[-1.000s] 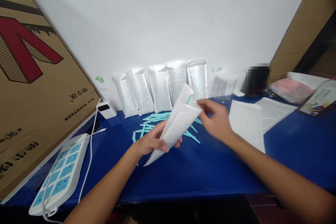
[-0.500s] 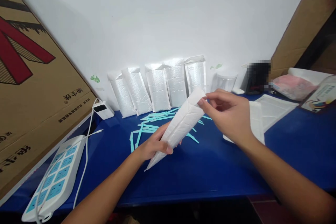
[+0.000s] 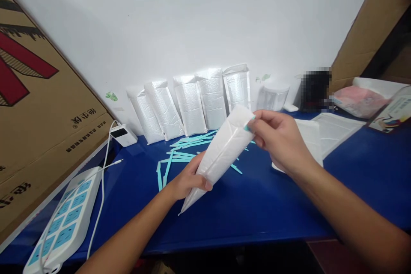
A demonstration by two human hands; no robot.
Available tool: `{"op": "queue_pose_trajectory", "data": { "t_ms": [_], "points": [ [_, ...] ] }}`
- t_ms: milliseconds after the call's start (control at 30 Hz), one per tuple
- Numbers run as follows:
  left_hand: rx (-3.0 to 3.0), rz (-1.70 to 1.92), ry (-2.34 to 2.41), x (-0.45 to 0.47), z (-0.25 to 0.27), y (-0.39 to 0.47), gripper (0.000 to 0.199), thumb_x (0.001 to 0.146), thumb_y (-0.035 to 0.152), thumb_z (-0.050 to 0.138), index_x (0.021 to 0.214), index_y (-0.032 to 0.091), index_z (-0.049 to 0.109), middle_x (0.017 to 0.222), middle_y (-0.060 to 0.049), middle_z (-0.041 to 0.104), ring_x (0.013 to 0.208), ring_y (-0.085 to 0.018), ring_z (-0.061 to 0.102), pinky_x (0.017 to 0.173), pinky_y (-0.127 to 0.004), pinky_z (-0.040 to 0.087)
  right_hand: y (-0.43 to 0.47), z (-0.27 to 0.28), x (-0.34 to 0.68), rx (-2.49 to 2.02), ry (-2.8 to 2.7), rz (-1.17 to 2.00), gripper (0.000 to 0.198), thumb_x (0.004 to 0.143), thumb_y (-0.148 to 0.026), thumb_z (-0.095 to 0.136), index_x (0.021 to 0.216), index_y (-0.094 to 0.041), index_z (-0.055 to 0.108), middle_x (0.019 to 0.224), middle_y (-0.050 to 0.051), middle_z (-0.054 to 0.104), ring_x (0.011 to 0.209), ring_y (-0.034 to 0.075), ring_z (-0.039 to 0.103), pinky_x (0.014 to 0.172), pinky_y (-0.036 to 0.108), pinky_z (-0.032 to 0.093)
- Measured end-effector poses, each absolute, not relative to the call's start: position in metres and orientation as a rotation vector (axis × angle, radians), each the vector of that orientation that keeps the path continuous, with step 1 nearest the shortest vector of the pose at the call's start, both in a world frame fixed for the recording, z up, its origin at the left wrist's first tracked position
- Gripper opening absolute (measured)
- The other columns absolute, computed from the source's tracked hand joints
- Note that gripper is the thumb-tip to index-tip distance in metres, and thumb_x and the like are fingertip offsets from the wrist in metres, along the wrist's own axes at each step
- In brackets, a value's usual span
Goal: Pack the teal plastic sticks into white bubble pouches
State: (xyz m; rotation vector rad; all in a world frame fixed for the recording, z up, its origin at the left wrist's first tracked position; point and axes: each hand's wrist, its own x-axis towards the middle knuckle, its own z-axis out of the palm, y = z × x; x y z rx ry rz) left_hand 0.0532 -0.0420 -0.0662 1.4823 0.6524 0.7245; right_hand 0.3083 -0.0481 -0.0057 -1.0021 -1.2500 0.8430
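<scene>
A white bubble mailer [image 3: 221, 145] is held tilted above the blue table, its flap end up and to the right. My left hand [image 3: 189, 180] is closed around its lower part, thumb on the near side. At the mailer's upper right edge my right hand [image 3: 278, 137] pinches a small teal piece [image 3: 248, 126], probably one of the slim sticks; most of it is hidden by the fingers and the mailer. Behind the mailer several slim teal sticks [image 3: 184, 154] lie scattered on the table. Their exact kind is hard to make out.
Several silvery bubble mailers [image 3: 189, 102] lean against the wall. Flat white mailers [image 3: 334, 132] lie at the right, near a clear container [image 3: 272, 96] and a pink packet [image 3: 361, 100]. A power strip [image 3: 67, 218], white cable and cardboard box [image 3: 41, 107] are at the left.
The mailer has turned slightly, showing more of its face. A teal piece now shows at my right fingertips, which stay by the mailer's upper edge. The whole view has shifted a little.
</scene>
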Motion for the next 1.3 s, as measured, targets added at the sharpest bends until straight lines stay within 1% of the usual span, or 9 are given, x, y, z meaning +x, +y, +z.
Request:
{"op": "queue_pose_trajectory", "data": {
  "t_ms": [167,433,567,767,933,1000,1067,1167,1300],
  "points": [
    [1.390,0.752,0.626,0.052,-0.071,-0.038,0.073,0.058,0.025,0.069,0.130,0.018,0.067,0.095,-0.006,0.069,0.087,-0.026,0.056,0.078,-0.033,0.040,-0.054,0.001,0.309,-0.922,-1.368,0.817,0.014,0.088,-0.034,0.075,0.084,-0.022,0.070,0.055,-0.003,0.056,0.043,0.010,0.048,0.037,0.023,0.031],
    [1.352,0.631,0.478,0.053,-0.068,-0.036,0.069,0.061,0.025,0.072,0.128,0.015,0.063,0.104,-0.012,0.069,0.084,-0.024,0.063,0.077,-0.034,0.047,-0.056,0.003,0.311,-0.895,-1.512,0.859,0.028,0.094,-0.047,0.072,0.090,-0.019,0.074,0.048,-0.004,0.055,0.035,0.008,0.044,0.034,0.022,0.031],
    [1.368,0.588,0.464,0.051,-0.069,-0.036,0.066,0.061,0.025,0.074,0.126,0.015,0.065,0.108,-0.012,0.068,0.085,-0.024,0.063,0.076,-0.033,0.047,-0.054,0.002,0.317,-0.836,-1.651,1.013,0.037,0.093,-0.053,0.074,0.107,-0.018,0.074,0.054,-0.003,0.062,0.036,0.011,0.052,0.033,0.022,0.036],
    [1.335,0.585,0.460,0.054,-0.062,-0.038,0.068,0.059,0.026,0.071,0.125,0.013,0.065,0.103,-0.012,0.068,0.080,-0.022,0.060,0.071,-0.032,0.044,-0.055,0.000,0.319,-0.783,-1.852,1.102,0.060,0.102,-0.067,0.049,0.078,-0.018,0.072,0.058,0.004,0.067,0.042,0.013,0.056,0.041,0.026,0.044],
    [1.072,0.681,0.362,0.049,-0.044,-0.039,0.076,0.058,0.031,0.067,0.131,0.011,0.060,0.098,-0.013,0.065,0.074,-0.021,0.056,0.068,-0.033,0.042,-0.045,-0.008,0.319,-0.852,-1.469,0.802,0.053,0.101,-0.067,0.050,0.104,-0.021,0.074,0.057,0.001,0.060,0.050,0.017,0.058,0.043,0.028,0.041],
    [1.020,0.757,0.296,0.043,-0.038,-0.035,0.080,0.059,0.034,0.065,0.135,0.011,0.058,0.098,-0.012,0.063,0.074,-0.020,0.054,0.069,-0.033,0.041,-0.031,-0.019,0.321,-1.060,-1.459,0.574,0.047,0.097,-0.065,0.059,0.101,-0.021,0.074,0.067,0.003,0.066,0.057,0.018,0.061,0.052,0.031,0.047],
    [1.014,0.820,0.260,0.037,-0.034,-0.031,0.082,0.061,0.034,0.063,0.139,0.010,0.056,0.098,-0.013,0.062,0.074,-0.021,0.053,0.069,-0.034,0.040,-0.015,-0.034,0.321,-1.287,-1.633,0.360,0.049,0.093,-0.065,0.064,0.107,-0.019,0.074,0.092,0.010,0.075,0.080,0.026,0.069,0.072,0.039,0.055],
    [1.012,0.827,0.250,0.032,-0.035,-0.026,0.084,0.063,0.036,0.063,0.142,0.010,0.053,0.098,-0.013,0.061,0.075,-0.021,0.053,0.069,-0.034,0.038,0.004,-0.061,0.314,-1.577,-2.005,0.164,0.082,0.087,-0.077,0.059,0.136,-0.012,0.063,0.137,0.024,0.065,0.128,0.043,0.056,0.103,0.056,0.047],
    [0.997,0.742,0.275,0.033,-0.044,-0.023,0.084,0.064,0.036,0.063,0.143,0.011,0.052,0.101,-0.013,0.061,0.075,-0.021,0.053,0.070,-0.035,0.037,0.005,-0.081,0.293,-1.851,-2.215,0.186,0.109,0.083,-0.090,0.047,0.148,-0.003,0.050,0.147,0.031,0.053,0.136,0.047,0.046,0.108,0.061,0.038]
  ]
}}
